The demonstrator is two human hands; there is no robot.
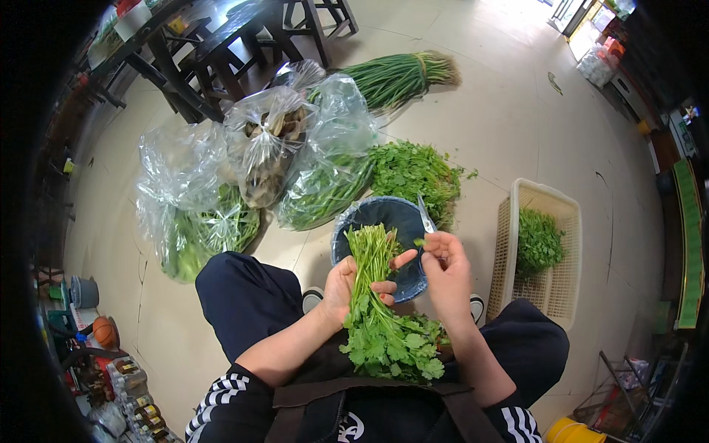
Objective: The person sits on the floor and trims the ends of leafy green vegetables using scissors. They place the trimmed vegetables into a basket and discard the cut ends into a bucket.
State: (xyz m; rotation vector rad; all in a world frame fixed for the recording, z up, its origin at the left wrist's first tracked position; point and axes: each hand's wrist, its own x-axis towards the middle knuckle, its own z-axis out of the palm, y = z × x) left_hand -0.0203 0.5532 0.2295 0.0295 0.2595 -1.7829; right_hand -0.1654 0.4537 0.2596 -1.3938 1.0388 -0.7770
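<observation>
My left hand (346,288) is closed around the stems of a bunch of cilantro (382,338), cut ends pointing away from me and leaves over my lap. My right hand (446,268) holds scissors (425,215), their blades pointing away from me, with a small green leaf piece (419,242) at the fingertips. Both hands are above a round bin with a dark liner (340,227), standing on the floor between my feet. Beyond the bin lies a pile of cilantro (410,169). To the right, a cream plastic basket (576,249) holds more cilantro (537,243).
Clear plastic bags of greens (210,238), brown produce (268,149) and green vegetables (327,188) lie front left. Behind them is a tied bundle of green onions (393,77). A dark table and stools (221,50) stand farther back. A yellow bucket (576,432) is at lower right.
</observation>
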